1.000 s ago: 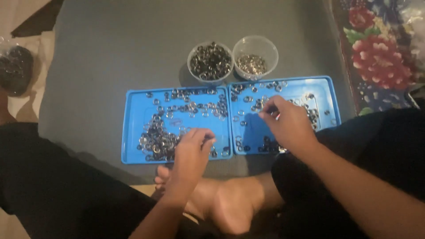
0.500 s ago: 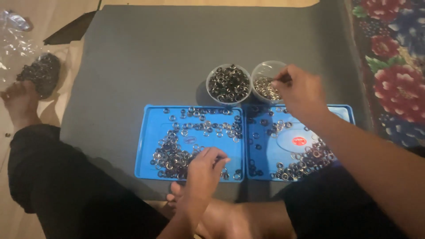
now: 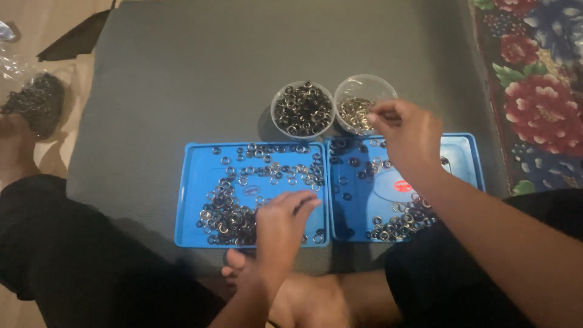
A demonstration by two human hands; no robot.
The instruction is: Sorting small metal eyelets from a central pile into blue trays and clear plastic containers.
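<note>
Rings (image 3: 228,215), small and metallic, lie scattered across two blue trays side by side on a grey mat on the floor, thickest in a heap at the near left of the left tray (image 3: 189,200) and in a smaller cluster at the near edge of the right tray (image 3: 467,161). The left hand (image 3: 280,222) rests fingers-down on the left tray just beside the heap; whether its grip is closed on a ring I cannot tell, since the fingertips hide what lies under them. The right hand (image 3: 408,135) hovers at the rim of the right-hand clear cup (image 3: 364,91), thumb and fingers pinched together as if on one small piece, though the piece itself is too small to make out. The other cup (image 3: 302,109), just beside it, is nearly full of darker rings. A clear bag of more rings (image 3: 35,103) lies well apart at the left. Both cups stand touching the trays' far edges, so a careless wrist could tip one, and a loosened pinch could drop a piece into the wrong cup.
</note>
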